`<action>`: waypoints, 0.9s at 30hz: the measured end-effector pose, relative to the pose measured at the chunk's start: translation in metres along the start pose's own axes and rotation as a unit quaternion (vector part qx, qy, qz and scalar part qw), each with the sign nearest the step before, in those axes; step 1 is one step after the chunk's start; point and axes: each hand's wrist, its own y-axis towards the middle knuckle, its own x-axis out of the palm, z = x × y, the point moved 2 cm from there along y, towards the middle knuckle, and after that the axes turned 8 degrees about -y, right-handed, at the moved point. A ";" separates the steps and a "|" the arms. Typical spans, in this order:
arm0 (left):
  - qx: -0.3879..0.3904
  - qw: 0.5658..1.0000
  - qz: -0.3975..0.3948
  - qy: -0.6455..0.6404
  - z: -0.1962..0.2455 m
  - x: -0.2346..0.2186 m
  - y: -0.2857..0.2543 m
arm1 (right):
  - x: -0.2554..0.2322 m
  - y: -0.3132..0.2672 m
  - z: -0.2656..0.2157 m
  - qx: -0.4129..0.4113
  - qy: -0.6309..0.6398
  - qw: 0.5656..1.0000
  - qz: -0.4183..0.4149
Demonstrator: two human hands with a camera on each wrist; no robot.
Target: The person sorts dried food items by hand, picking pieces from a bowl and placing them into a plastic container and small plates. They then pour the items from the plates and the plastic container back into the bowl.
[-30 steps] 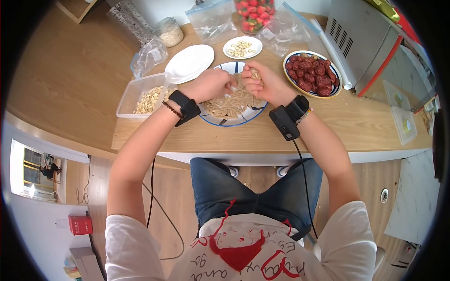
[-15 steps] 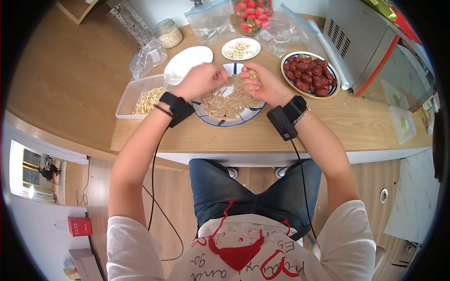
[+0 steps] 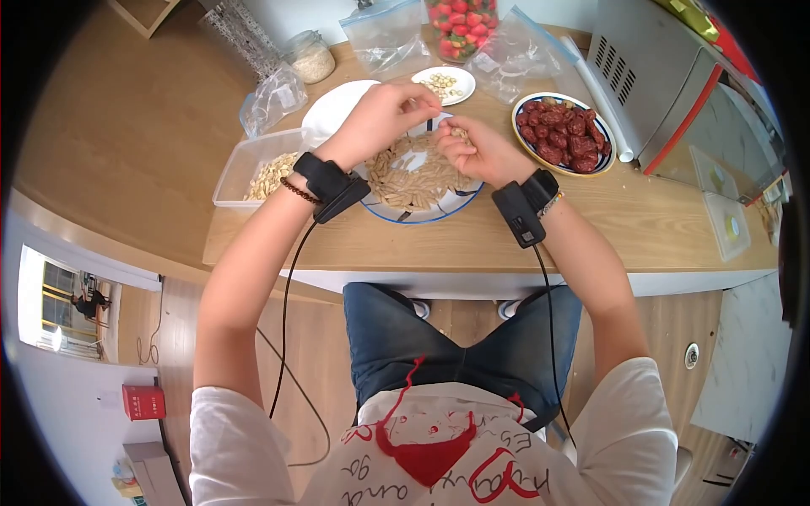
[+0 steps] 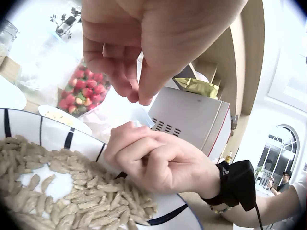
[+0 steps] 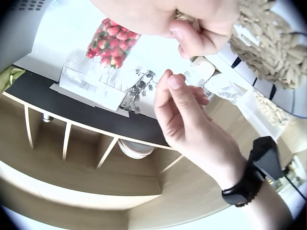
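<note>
A white plate with blue bands (image 3: pixel 447 205) holds many beige, spindle-shaped pieces (image 3: pixel 405 190). My right hand (image 3: pixel 479 153) is above its right side, fingers curled round several of the same pieces (image 5: pixel 184 18), which peek out by the thumb in the right wrist view. Just left of it, over the plate's far edge, my left hand (image 3: pixel 384 122) has its thumb and fingertips drawn together. Nothing shows between those fingertips in the left wrist view. The two hands' fingertips are close to each other. Beyond them sits a small white dish (image 3: pixel 466 94) of pale round seeds (image 3: pixel 440 84).
A clear container (image 3: pixel 228 185) of pale slices stands left, near a white plate (image 3: pixel 325 114) partly behind my left forearm. On the right are a bowl of red dates (image 3: pixel 557 135) and a grey oven (image 3: pixel 633 76). Strawberries (image 3: pixel 462 25), plastic bags (image 3: pixel 384 42) and a jar (image 3: pixel 310 63) line the back.
My left hand moved from over the plate's middle out to the left, then forward and right to the far edge beside my right hand. The right hand stays nearly in place, still gripping its pieces.
</note>
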 end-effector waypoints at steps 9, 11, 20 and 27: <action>-0.120 0.988 -0.089 0.029 -0.041 0.028 -0.029 | -0.002 0.003 -0.002 -0.026 -0.055 0.998 0.015; -0.126 0.985 -0.113 0.034 -0.039 0.031 -0.027 | -0.004 0.004 -0.003 -0.029 -0.069 0.997 0.010; -0.096 0.974 -0.139 0.150 -0.041 0.039 -0.019 | -0.003 0.003 -0.002 -0.038 -0.114 0.993 0.015; -0.075 0.974 -0.141 0.163 -0.034 0.040 -0.014 | 0.000 0.001 0.000 -0.043 -0.115 0.992 0.017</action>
